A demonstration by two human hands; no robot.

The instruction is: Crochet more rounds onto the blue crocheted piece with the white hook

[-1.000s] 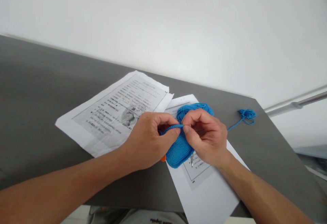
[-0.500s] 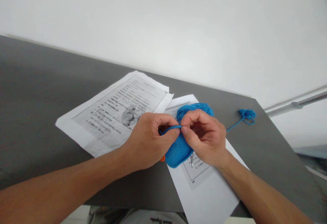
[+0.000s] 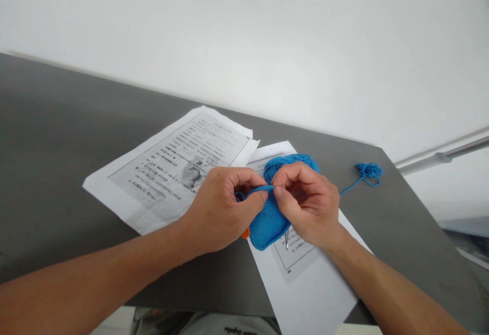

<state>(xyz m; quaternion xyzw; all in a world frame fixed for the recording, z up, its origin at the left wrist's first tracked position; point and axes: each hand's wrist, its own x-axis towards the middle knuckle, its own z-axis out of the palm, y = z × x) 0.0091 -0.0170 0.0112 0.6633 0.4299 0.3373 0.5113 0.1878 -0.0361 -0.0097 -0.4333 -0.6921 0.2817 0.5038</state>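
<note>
Grey table (image 3: 57, 121) ran under everything, and at the far left a printed sheet (image 3: 130, 177) lay flat, unmoved from half a second earlier. The left hand (image 3: 223, 210) overlapped its near right corner, thumb and forefinger closed on a blue strip (image 3: 260, 189). A small blue loop (image 3: 239, 197) now stood out in the crook of that hand, plainer than before, and the orange piece (image 3: 245, 233) below the hand had risen a touch. Next came the blue knit (image 3: 269, 225), hanging below the fingers between both hands, over the second sheet (image 3: 317, 294), and slightly right of its earlier place; whether the strip was its edge I could not tell. Behind it sat the skein (image 3: 286, 162), partly hidden. A thin metal tool (image 3: 287, 243) showed at the knit's right side. The right hand (image 3: 311, 205) had shifted a little rightward, its thumb and forefinger pinched together at the strip's tip, the other fingers curled. Well to the right, the yarn tangle (image 3: 369, 172) lay where it had been, one strand trailing toward the right hand.
</note>
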